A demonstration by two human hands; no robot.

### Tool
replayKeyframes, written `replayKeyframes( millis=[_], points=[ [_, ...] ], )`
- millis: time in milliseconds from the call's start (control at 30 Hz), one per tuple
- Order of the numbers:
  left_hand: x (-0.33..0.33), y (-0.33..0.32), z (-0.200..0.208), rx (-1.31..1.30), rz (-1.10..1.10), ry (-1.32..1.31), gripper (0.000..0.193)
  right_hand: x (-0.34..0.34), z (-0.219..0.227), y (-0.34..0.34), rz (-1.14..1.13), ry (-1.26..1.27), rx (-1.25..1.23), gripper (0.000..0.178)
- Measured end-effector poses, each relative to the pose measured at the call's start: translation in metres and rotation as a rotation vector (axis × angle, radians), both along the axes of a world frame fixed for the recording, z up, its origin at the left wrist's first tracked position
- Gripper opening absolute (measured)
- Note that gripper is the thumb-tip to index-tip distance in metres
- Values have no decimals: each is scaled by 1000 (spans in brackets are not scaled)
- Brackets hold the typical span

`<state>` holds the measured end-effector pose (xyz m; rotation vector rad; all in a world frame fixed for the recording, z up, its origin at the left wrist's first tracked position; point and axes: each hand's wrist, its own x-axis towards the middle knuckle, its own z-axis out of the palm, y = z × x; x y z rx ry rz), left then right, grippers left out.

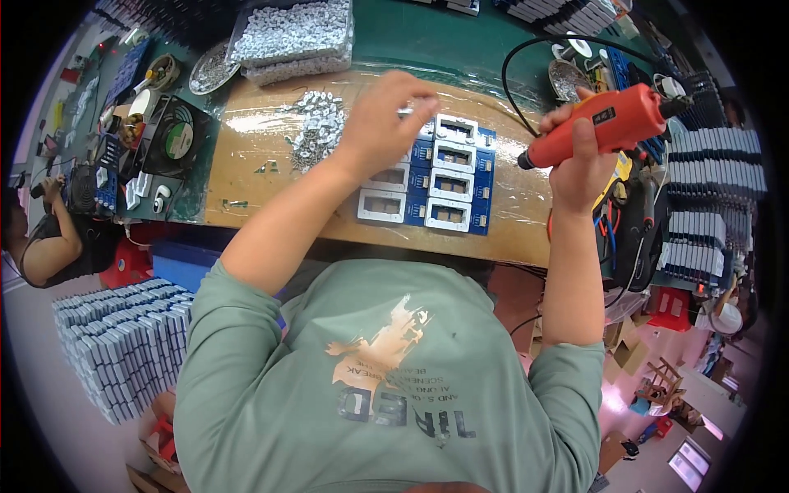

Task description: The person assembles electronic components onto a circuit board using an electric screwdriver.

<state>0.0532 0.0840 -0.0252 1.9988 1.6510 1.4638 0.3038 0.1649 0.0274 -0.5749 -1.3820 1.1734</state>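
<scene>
My right hand point(578, 156) is wrapped round a red electric screwdriver point(600, 125), held up to the right of the boards and lying nearly level. My left hand point(380, 123) is above the upper left of a group of blue circuit boards point(417, 179) fitted with white rectangular frames point(450, 186). Its fingers and thumb are drawn together; whatever is between them is hidden or too small to make out. Beside the left wrist lies a loose pile of small white parts point(319, 123) on the brown work board point(271, 185).
A clear bin of white parts point(292, 37) stands at the back. To the left are a black fan point(174, 140) and a metal dish point(212, 70). Stacked white-and-blue units point(711, 164) rise at right, others point(123, 337) at lower left. A black cable point(505, 70) arcs behind the screwdriver.
</scene>
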Motion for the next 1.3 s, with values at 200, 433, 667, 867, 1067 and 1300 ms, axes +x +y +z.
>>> replayKeyframes(
  millis=[200,433,667,867,1067,1300],
  points=[
    [-50,-41,21,13,216,-52,17,1,-8,-1,-15,-10,-1,69],
    [-67,-111,-2,-246,206,239,11,-6,-7,3,-44,-95,-47,79],
    [-46,-94,-7,-226,121,343,17,5,-9,6,-66,-74,-103,86],
    [-48,-104,-14,-227,100,395,25,10,-18,-1,-16,-50,-113,93],
    [-44,-128,-19,-217,183,435,35,27,-24,-5,-73,-50,-59,104],
    [-47,-133,-19,-173,220,409,36,29,-22,-3,-172,-105,-33,107]
  ],
)
